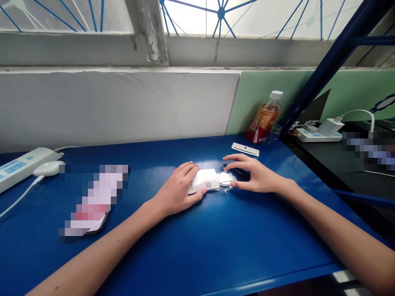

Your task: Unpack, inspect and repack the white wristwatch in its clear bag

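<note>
A small white packet (208,179) with a printed square code lies on the blue table, in or joined to clear plastic. My left hand (175,190) grips its left end, fingers over the far side and thumb along the near edge. At the packet's right end sits a round white piece (226,178) under shiny clear plastic. Around that end curves my right hand (254,174), its fingers and thumb apart. The right thumb tip is at the plastic's near edge; whether it presses on it I cannot tell.
A flat white strip (245,149) lies behind my right hand, near a red-labelled bottle (264,119). On the left are a phone (95,201), partly blurred out, and a white power strip (27,164) with a cabled charger (49,168). A blue post (321,74) slants up on the right.
</note>
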Demonstrator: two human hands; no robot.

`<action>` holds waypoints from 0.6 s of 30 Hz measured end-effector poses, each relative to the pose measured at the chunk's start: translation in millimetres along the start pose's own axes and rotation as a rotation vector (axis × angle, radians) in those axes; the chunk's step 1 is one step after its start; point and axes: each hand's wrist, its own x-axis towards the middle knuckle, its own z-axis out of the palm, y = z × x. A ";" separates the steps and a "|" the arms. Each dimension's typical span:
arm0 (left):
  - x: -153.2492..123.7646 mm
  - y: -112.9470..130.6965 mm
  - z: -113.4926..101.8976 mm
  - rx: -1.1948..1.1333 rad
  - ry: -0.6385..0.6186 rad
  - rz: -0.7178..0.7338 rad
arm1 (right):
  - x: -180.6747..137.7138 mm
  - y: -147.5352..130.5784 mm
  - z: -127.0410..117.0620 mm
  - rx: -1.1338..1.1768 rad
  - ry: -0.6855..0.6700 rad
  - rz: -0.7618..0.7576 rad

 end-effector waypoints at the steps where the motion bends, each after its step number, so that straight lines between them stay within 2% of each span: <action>1: -0.1 -0.4 0.0 -0.006 -0.002 0.003 | 0.0 -2.3 2.9 -0.001 0.001 0.000; 7: -0.5 -1.4 1.0 -0.026 -0.003 0.022 | 0.5 -8.3 18.9 0.023 0.016 0.020; 18: 0.8 0.1 0.4 -0.010 0.002 0.003 | 0.7 -2.9 4.8 -0.037 -0.004 -0.029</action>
